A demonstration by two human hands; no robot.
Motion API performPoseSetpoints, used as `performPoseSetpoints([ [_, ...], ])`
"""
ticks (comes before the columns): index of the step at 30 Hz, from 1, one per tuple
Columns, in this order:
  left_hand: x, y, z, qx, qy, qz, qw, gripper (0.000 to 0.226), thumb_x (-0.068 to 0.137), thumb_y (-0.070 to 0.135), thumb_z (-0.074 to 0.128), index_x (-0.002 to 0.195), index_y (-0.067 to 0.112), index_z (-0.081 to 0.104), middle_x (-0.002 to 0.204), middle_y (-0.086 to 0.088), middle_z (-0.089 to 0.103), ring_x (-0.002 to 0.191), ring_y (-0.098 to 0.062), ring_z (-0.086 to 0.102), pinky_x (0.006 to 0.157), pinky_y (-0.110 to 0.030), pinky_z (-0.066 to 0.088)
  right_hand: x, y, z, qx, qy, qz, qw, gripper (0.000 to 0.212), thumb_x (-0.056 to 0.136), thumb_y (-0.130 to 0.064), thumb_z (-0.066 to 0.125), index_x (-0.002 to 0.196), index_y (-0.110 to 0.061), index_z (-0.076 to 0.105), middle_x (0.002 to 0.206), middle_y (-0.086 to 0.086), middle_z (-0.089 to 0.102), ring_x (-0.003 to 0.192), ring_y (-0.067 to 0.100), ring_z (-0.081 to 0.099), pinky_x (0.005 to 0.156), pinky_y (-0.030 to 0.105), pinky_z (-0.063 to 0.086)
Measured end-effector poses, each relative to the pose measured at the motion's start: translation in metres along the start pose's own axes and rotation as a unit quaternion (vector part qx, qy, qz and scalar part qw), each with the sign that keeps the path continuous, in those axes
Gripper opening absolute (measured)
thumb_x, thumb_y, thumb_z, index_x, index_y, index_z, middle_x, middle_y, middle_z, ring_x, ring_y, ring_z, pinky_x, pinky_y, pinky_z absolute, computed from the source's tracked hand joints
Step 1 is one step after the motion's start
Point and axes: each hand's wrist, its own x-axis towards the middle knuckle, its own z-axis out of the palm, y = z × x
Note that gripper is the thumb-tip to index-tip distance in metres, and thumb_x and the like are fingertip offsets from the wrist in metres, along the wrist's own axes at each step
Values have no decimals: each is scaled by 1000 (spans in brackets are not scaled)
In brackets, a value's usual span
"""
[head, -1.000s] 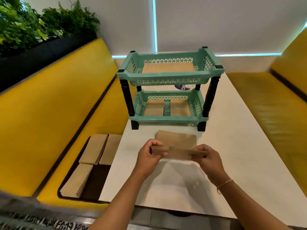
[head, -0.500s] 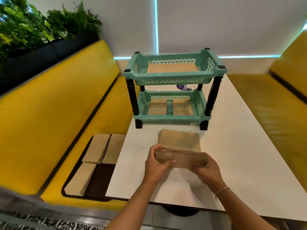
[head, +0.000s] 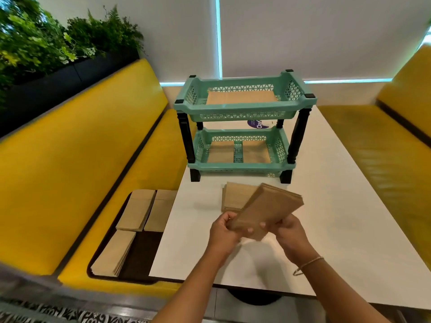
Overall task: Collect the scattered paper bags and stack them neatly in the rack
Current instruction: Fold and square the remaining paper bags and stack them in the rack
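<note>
A: Where's the bundle of bags (head: pixel 268 212) right now?

B: Up off the white table (head: pixel 338 206), held slantwise in front of the teal rack (head: pixel 240 127). The left hand (head: pixel 224 231) has its fingers curled round the near-left corner, and the right hand (head: pixel 288 231) grips the near edge from below — both closed on paper, neither loose.

A: So which step would you call it?

B: Squaring up a collected batch before shelving it, I'd say. Another flat pile (head: pixel 233 197) lies on the table just behind the bundle, near the rack's feet.

A: And the rack itself?

B: Bags already lie in the top tray and in both halves of the lower one.

A: What does the next move need?

B: Levelling the bundle, then sliding it into a tier on top of what's there, edges matched — the bottom tier is low under the top tray, so a flat entry matters. More bags (head: pixel 137 213) wait on the dark tray (head: pixel 140 257) on the yellow bench (head: pixel 70 183).
</note>
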Motion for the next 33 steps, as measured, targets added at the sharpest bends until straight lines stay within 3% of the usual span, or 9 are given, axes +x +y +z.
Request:
performPoseSetpoints([
  [3, 3, 8, -2, 105, 17, 73, 992, 33, 69, 3, 79, 84, 23, 57, 89, 6, 67, 82, -12, 62, 72, -21, 52, 4, -8, -2, -75, -11, -19, 997, 29, 82, 12, 59, 102, -8, 62, 93, 2, 69, 85, 15, 64, 71, 19, 52],
  [8, -4, 0, 9, 148, 28, 48, 987, 46, 71, 14, 78, 106, 31, 51, 96, 10, 62, 93, -12, 61, 78, -21, 51, 1, 18, -1, -241, -20, 13, 970, 36, 82, -4, 66, 111, -21, 55, 106, 4, 66, 98, 21, 62, 86, 33, 51],
  [12, -7, -15, 12, 88, 50, 17, 995, 40, 73, 10, 76, 97, 33, 54, 97, 7, 65, 98, -18, 63, 82, -26, 52, -1, 28, 2, -301, -13, 8, 953, 35, 82, -22, 70, 115, -15, 59, 104, 1, 63, 98, 20, 60, 82, 26, 46],
  [17, 0, 16, 4, -61, 21, 30, 997, 35, 72, -8, 73, 93, 19, 64, 85, 7, 71, 78, -9, 66, 64, -18, 54, 10, 4, -9, -378, -46, -23, 924, 29, 81, -4, 63, 103, -22, 60, 94, -6, 61, 90, 19, 59, 66, 20, 40],
  [21, 8, 41, -26, -56, 5, 76, 996, 28, 69, -14, 71, 78, 11, 61, 73, 3, 70, 69, -10, 65, 64, -21, 54, 17, -26, -32, -278, -14, -54, 959, 39, 68, 12, 69, 78, -25, 59, 81, 1, 64, 72, 19, 58, 68, 30, 49],
  [24, 7, 38, -40, -37, 3, 81, 996, 29, 71, -18, 67, 76, 9, 58, 70, 4, 71, 68, -8, 66, 61, -18, 54, 17, -37, -36, -138, 11, -69, 988, 42, 70, 20, 66, 84, -19, 60, 74, -3, 62, 59, 4, 56, 55, 14, 48],
  [26, 4, 26, -38, -16, 11, 63, 998, 30, 72, -16, 68, 81, 11, 60, 79, 1, 70, 74, -9, 65, 62, -19, 54, 14, -29, -34, -77, 8, -56, 995, 46, 71, 24, 61, 92, -17, 59, 72, -7, 65, 60, -2, 59, 57, 13, 51],
  [29, -1, 2, -23, -3, 24, 45, 999, 37, 72, -8, 74, 93, 18, 59, 95, -1, 68, 85, -10, 64, 71, -21, 55, 4, 7, -27, -90, 28, -8, 996, 52, 70, 27, 59, 99, -16, 56, 83, 0, 65, 74, 11, 62, 61, 20, 54],
  [33, -5, -7, -4, -13, 74, 53, 996, 37, 72, -6, 75, 91, 21, 58, 90, 3, 67, 79, -3, 63, 70, -15, 54, 0, 25, -20, -135, 76, -12, 988, 47, 66, 23, 63, 94, -14, 61, 87, 2, 67, 84, 23, 63, 71, 28, 54],
])
